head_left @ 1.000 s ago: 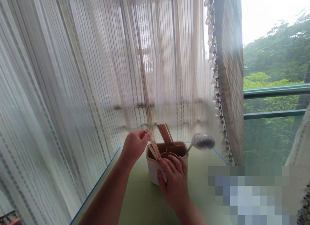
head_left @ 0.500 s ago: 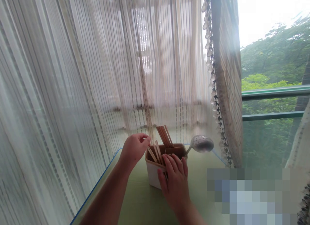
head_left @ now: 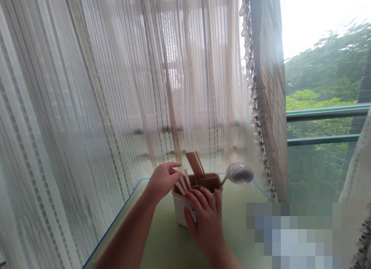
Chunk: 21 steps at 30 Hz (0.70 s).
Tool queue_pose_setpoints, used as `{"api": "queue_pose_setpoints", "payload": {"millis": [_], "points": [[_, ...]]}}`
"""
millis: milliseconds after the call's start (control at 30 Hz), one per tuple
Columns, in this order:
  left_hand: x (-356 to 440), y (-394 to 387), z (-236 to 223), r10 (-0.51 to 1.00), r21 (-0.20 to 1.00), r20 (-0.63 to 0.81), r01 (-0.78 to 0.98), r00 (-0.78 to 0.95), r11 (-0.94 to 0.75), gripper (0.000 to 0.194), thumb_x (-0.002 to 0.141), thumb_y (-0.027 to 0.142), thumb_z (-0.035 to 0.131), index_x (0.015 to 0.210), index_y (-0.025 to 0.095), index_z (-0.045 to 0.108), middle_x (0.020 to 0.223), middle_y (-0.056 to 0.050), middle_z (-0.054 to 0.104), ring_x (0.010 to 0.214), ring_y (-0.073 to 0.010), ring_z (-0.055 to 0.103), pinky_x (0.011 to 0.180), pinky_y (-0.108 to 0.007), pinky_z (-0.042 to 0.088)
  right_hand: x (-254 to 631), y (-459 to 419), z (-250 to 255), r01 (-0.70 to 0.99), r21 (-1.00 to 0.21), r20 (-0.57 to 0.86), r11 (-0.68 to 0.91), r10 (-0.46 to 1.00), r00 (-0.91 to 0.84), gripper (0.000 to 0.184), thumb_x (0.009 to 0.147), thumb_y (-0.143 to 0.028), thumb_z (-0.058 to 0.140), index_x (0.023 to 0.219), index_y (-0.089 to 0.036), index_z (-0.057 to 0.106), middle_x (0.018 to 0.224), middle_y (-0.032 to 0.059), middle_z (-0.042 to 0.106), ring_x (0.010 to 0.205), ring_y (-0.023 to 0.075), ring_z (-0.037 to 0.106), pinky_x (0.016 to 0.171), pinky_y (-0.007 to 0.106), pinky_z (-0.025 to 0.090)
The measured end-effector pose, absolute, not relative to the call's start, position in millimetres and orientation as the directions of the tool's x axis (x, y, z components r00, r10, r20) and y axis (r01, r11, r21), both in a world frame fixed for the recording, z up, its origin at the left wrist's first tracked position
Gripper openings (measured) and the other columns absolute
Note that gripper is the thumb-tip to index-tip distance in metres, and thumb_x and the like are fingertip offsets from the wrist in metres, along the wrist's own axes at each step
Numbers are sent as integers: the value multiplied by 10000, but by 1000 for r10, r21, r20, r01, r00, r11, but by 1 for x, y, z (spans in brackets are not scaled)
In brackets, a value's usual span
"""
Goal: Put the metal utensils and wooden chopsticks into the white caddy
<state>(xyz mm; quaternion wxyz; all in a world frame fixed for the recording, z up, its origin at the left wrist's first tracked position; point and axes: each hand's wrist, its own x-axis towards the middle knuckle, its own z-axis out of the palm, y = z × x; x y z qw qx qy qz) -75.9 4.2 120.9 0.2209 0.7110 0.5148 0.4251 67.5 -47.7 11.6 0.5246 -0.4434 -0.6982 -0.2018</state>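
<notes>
A white utensil holder [head_left: 179, 213] with a brown rim and divided inside stands on the table. My left hand [head_left: 164, 181] is at its left side, index finger stretched out and apart from the others, fingertips beside the tops of several pale chopsticks [head_left: 182, 185]. Whether they touch is unclear. My right hand [head_left: 205, 217] grips the front of the holder, fingers over the rim and thumb outside. A curved edge shows just behind those fingers; its kind is hidden. Brown chopsticks [head_left: 194, 164] lean in the back compartment. A slotted spoon [head_left: 240, 173] sticks out to the right.
The holder stands on a pale green tabletop [head_left: 162, 234] with a blue edge. Sheer striped curtains [head_left: 130, 87] hang behind and left of it. A tasselled curtain [head_left: 269, 106] hangs at right, beside a window with green rails [head_left: 324, 113]. A blurred patch covers the lower right.
My left index finger has straightened, and the hand has come closer to the pale chopsticks, which lean further left. My right hand has shifted slightly left along the rim.
</notes>
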Motion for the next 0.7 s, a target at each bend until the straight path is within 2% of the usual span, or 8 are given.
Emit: {"api": "queue_pose_setpoints", "payload": {"millis": [133,300,533,700], "points": [[-77,3,124,944,832,316,450,97,-325,376,700,252,565,1039,99,624,677,-54,703,669,-180,663,675,-280,500,67,-48,13,825,-187,918,533,395,-47,304,822,-299,506,1114,-252,573,1084,16,644,1084,235,492,1065,470,129],[-77,3,125,942,847,319,415,105,-333,319,705,233,553,991,120,636,666,-48,700,675,-175,667,696,-288,505,67,-47,12,823,-201,917,532,397,-33,306,820,-297,509,1115,-240,564,1072,21,643,1070,227,501,1066,468,137],[-81,7,122,921,777,382,515,75,-364,273,703,312,575,898,141,660,663,-55,695,627,-175,656,610,-271,488,68,-47,10,825,-192,914,531,404,-47,321,817,-301,508,1128,-236,554,1080,30,638,1075,234,496,1062,477,141],[-79,0,127,880,658,474,662,6,-359,238,726,355,548,807,169,671,718,-56,698,629,-175,653,603,-265,475,68,-49,12,827,-180,915,532,399,-57,311,816,-298,506,1117,-246,562,1075,27,641,1071,234,499,1059,475,144]]}}
